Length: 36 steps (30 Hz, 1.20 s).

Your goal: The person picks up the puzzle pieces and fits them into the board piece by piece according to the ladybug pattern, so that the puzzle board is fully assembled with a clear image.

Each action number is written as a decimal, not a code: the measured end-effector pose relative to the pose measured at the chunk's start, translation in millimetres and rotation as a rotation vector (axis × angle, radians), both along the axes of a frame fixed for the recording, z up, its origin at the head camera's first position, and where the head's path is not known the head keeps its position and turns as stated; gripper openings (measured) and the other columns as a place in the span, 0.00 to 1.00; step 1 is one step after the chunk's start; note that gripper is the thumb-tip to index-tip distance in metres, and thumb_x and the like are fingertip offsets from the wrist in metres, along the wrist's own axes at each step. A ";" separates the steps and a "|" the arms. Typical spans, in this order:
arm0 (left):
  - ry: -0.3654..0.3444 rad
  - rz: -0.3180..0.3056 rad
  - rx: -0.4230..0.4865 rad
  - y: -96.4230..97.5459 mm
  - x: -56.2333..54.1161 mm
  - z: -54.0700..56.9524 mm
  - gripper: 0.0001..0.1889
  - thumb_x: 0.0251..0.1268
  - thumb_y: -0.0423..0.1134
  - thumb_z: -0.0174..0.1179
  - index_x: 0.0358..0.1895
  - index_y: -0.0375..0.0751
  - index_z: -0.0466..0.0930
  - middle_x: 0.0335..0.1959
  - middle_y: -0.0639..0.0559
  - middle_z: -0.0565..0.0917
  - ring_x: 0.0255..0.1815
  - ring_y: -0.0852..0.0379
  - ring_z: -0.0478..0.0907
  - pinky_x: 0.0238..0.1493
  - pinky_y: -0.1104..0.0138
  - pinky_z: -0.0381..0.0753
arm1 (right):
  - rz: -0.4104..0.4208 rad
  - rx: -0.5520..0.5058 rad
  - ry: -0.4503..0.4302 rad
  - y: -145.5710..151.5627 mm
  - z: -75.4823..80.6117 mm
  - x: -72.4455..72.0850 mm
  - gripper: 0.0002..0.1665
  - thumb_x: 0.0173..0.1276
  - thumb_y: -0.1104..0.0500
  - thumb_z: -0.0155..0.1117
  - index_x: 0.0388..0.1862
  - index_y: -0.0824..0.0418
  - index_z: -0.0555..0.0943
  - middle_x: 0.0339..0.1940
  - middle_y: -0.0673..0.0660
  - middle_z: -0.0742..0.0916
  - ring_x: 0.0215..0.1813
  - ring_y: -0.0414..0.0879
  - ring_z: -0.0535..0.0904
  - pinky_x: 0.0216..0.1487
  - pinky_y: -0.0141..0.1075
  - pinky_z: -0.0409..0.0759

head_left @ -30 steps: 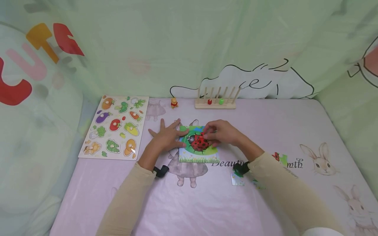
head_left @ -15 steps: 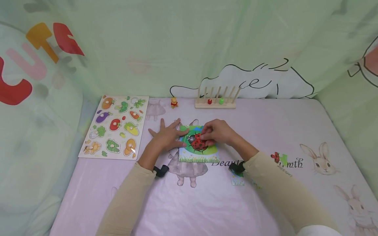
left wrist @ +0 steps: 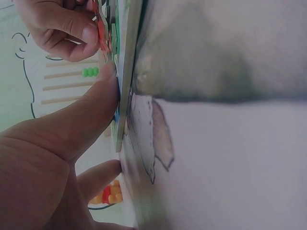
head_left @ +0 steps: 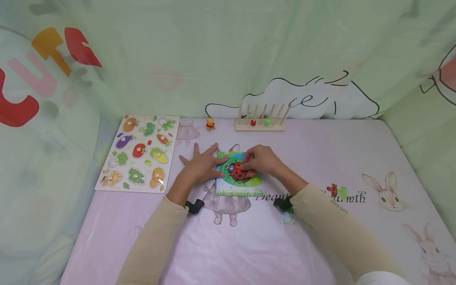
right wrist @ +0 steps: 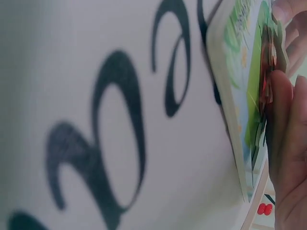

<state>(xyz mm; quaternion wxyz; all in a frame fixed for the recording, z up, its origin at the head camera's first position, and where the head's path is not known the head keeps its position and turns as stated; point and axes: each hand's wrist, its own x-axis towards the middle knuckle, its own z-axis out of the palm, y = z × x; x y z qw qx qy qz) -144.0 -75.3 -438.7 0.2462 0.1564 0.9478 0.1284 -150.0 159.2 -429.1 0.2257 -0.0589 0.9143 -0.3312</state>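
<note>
A square ladybug puzzle [head_left: 240, 193] with a grassy lower border lies on the table in the middle of the head view. My left hand [head_left: 201, 166] is spread at its left side, thumb lying on the board's edge and fingers splayed over the cloth. On the right, the thumb and fingers of my right hand [head_left: 263, 160] pinch a red puzzle piece [left wrist: 101, 33] over the ladybug's body. The curled fingers partly cover that piece. In the right wrist view, layered pieces stand slightly proud of the board around my fingertips.
Loose puzzle pieces lie to the right: a red-and-green piece [head_left: 340, 192] and a grass-edged piece [head_left: 287, 218] partly under the wrist camera. A vegetable peg board [head_left: 142, 136] is at left. Behind stand a bear figurine [head_left: 210, 124] and a wooden peg rack [head_left: 260, 127].
My right hand has shifted slightly left over the ladybug with the piece, its forearm following. The left hand keeps its place on the board's edge.
</note>
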 end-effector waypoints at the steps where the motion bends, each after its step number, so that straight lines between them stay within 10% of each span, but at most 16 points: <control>1: 0.000 0.001 0.002 0.0 0.0 -0.2 0.36 0.61 0.64 0.66 0.73 0.78 0.65 0.86 0.59 0.44 0.81 0.23 0.26 0.60 0.15 0.36 | -0.002 0.015 0.001 -0.5 0.1 0.2 0.12 0.62 0.54 0.77 0.34 0.61 0.86 0.18 0.50 0.84 0.21 0.40 0.85 0.40 0.34 0.77; 15: 0.000 0.010 0.009 1.4 0.7 0.1 0.36 0.61 0.63 0.67 0.73 0.78 0.65 0.86 0.60 0.45 0.81 0.23 0.25 0.60 0.15 0.35 | -0.038 0.072 0.022 1.2 -1.4 2.9 0.15 0.61 0.50 0.78 0.33 0.59 0.85 0.15 0.52 0.86 0.23 0.43 0.85 0.39 0.36 0.75; 23: -0.006 0.027 0.033 0.0 0.3 -0.7 0.36 0.60 0.62 0.68 0.72 0.78 0.66 0.86 0.60 0.45 0.81 0.24 0.25 0.60 0.15 0.33 | 0.162 0.137 0.110 13.7 0.5 5.2 0.35 0.63 0.46 0.76 0.69 0.52 0.80 0.20 0.51 0.80 0.23 0.43 0.73 0.29 0.35 0.67; 36: 0.044 0.012 0.121 24.3 10.2 6.5 0.28 0.67 0.55 0.66 0.71 0.72 0.73 0.85 0.57 0.53 0.84 0.30 0.36 0.61 0.15 0.34 | 0.296 0.200 0.089 14.8 0.1 6.1 0.42 0.58 0.45 0.80 0.71 0.51 0.76 0.15 0.49 0.73 0.22 0.41 0.64 0.27 0.33 0.63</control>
